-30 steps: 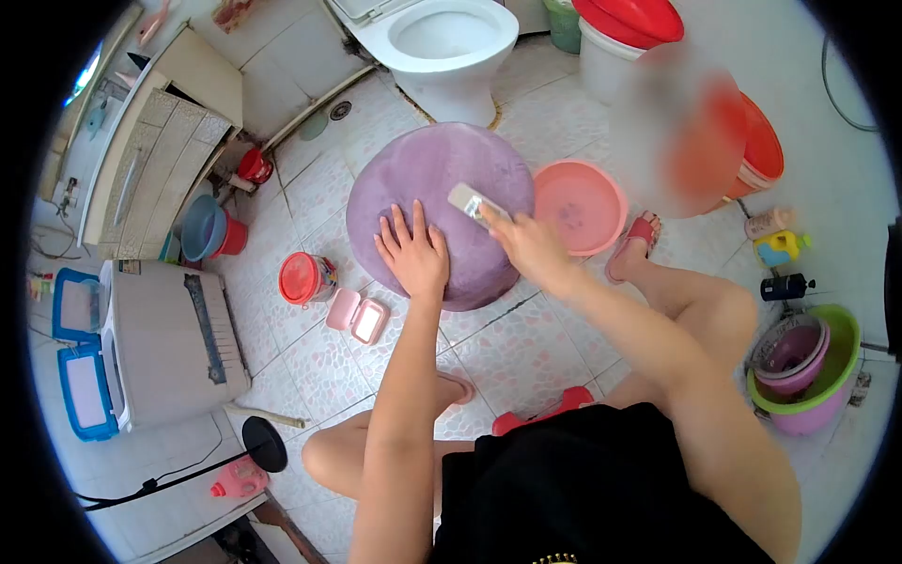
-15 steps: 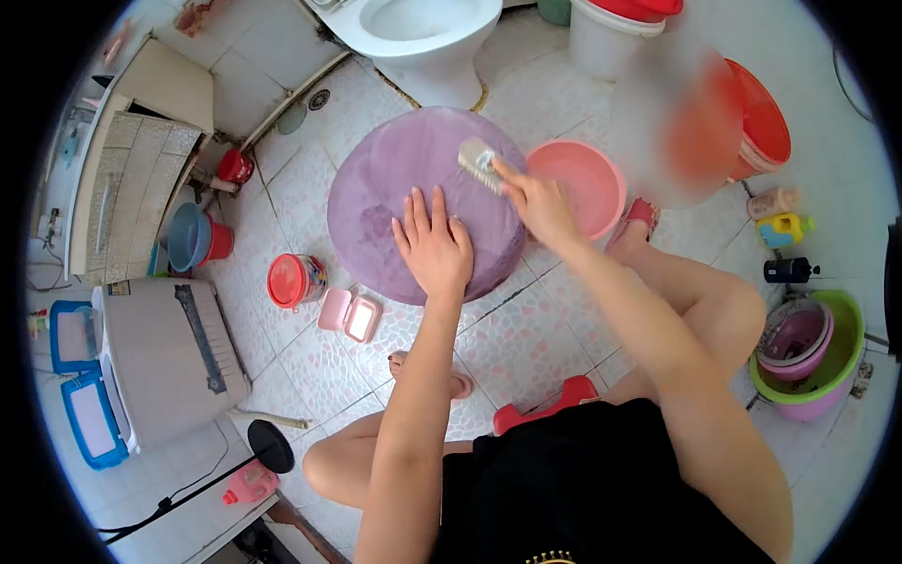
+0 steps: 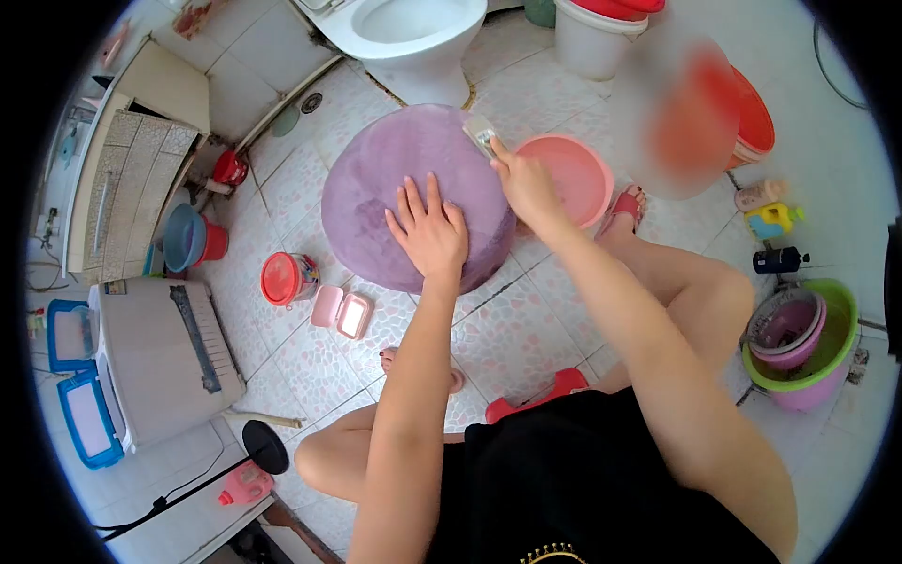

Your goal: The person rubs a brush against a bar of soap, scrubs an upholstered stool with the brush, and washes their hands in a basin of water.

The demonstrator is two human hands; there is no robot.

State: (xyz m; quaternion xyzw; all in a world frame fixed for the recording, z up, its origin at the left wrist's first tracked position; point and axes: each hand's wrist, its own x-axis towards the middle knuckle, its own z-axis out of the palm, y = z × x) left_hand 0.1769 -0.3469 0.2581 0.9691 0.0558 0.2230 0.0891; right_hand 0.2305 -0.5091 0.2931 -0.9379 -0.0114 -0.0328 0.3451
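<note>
A large round purple plush cushion (image 3: 395,169) stands on the tiled floor in front of me. My left hand (image 3: 431,228) lies flat on its top, fingers spread. My right hand (image 3: 528,191) is closed around a pale brush (image 3: 479,134), whose head is at the cushion's upper right edge. Just right of the cushion, partly behind my right hand, is a pink basin (image 3: 573,179). Left of my left forearm, an open pink soap box (image 3: 354,316) lies on the floor beside a red-lidded tub (image 3: 280,278).
A toilet (image 3: 413,47) stands beyond the cushion. White and red buckets (image 3: 594,42) are at the upper right, with bottles (image 3: 770,220) and stacked basins (image 3: 827,362) below. A washing machine (image 3: 155,357) and cabinet (image 3: 141,179) line the left. A red stool (image 3: 503,409) is beneath me.
My right hand has moved the brush across the cushion's right part towards its upper edge. My left hand has stayed on top, shifting slightly on the surface. The view has shifted a little.
</note>
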